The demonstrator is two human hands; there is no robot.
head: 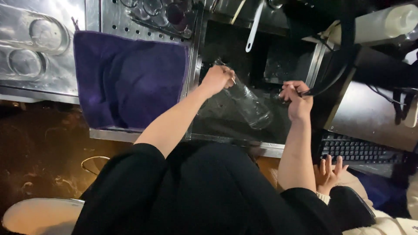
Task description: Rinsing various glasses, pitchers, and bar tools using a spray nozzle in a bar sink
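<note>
Rinsing is midway by my judgement: my left hand [216, 79] grips the tilted clear glass [248, 102] over the dark sink [226, 124], my right hand [297, 101] closes on the black hose [337, 72], and the purple towel [126, 80] lies unused.

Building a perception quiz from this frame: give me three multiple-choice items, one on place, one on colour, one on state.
1. Where does the cloth lie?
A. draped over the steel counter left of the sink
B. inside the sink
C. on the keyboard

2. What colour is the cloth?
A. white
B. purple
C. green

3. How is the glass held?
A. upright on the counter
B. tilted over the sink in the left hand
C. lying on the cloth

Key: 1 A, it hangs over the counter edge; 2 B, plainly purple; 3 B, the left hand grips its base, mouth lower, while the right hand holds the black hose.
</note>
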